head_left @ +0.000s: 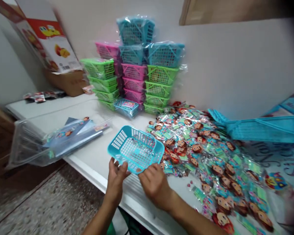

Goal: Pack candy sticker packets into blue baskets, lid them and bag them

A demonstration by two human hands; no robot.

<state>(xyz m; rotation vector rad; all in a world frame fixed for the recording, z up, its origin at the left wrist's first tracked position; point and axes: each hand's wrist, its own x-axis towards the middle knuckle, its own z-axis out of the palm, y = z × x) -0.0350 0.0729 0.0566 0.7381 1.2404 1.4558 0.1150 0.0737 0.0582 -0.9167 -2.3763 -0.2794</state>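
A blue plastic basket (137, 150) with open-lattice sides is held over the near edge of the white table, tilted so that I look into it. My left hand (116, 178) grips its near left side, thumb over the rim. At the near right rim, my right hand (155, 182) has its fingers closed on the basket. Right of the basket spreads a heap of small clear packets (193, 140) printed with doll-like figures, some close to the basket's right end. Nothing clearly lies inside the basket.
Wrapped green, pink and blue baskets (134, 71) stand stacked against the wall. Nested blue baskets (262, 129) lie at the right. Clear plastic bags (71, 138) hang over the table's left edge. A fruit-printed carton (56, 49) sits on a brown box (66, 83) at the back left.
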